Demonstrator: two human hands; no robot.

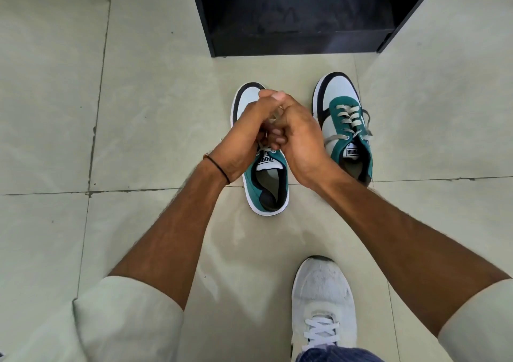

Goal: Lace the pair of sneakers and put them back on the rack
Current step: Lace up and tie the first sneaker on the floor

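Note:
Two green, white and black sneakers stand on the tiled floor, toes pointing away from me. The right sneaker [345, 124] is laced with grey laces. Over the left sneaker [268, 188], my left hand [244, 137] and my right hand [298, 137] meet, both closed on its grey lace [263, 148] above the tongue. My hands hide most of that shoe's lacing and its middle. The black rack [299, 15] stands just beyond the shoes.
My own white shoe [323, 303] rests on the floor at the lower right, with a blue trouser hem above it. Pale rolled-up sleeves cover my upper arms. Grey floor tiles [83, 112] surround the sneakers on both sides.

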